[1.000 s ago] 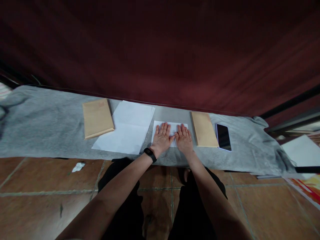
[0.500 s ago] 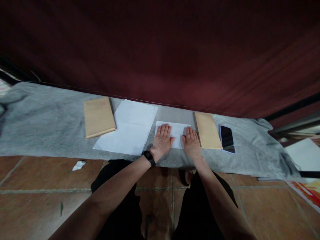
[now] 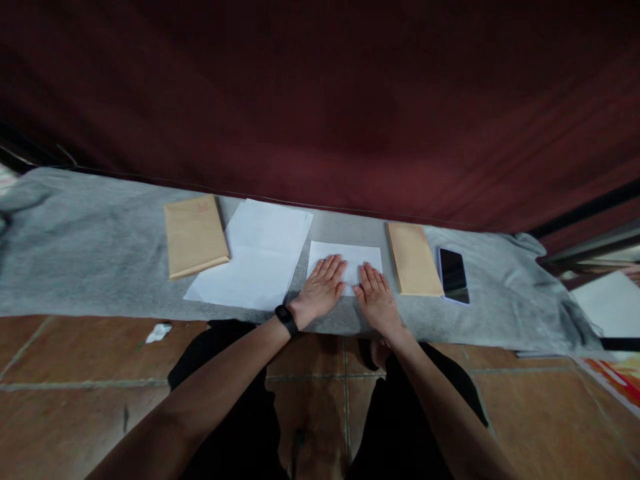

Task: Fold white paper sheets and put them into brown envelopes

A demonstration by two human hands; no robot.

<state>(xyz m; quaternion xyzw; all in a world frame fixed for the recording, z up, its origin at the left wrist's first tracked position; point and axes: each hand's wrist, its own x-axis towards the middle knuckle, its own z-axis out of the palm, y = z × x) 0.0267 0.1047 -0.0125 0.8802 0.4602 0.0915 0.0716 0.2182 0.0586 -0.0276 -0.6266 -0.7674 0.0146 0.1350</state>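
Your left hand [image 3: 323, 290] and right hand [image 3: 379, 303] lie flat, grasping nothing, on the small white paper [image 3: 353, 270], between the large sheets [image 3: 257, 257] and a brown packet [image 3: 415, 260]; please press with even force.

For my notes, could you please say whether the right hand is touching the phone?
Apart: the head view shows a brown packet between the right hand and the phone.

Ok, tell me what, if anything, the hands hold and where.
Nothing is gripped; the left hand and right hand lie flat on the small white paper.
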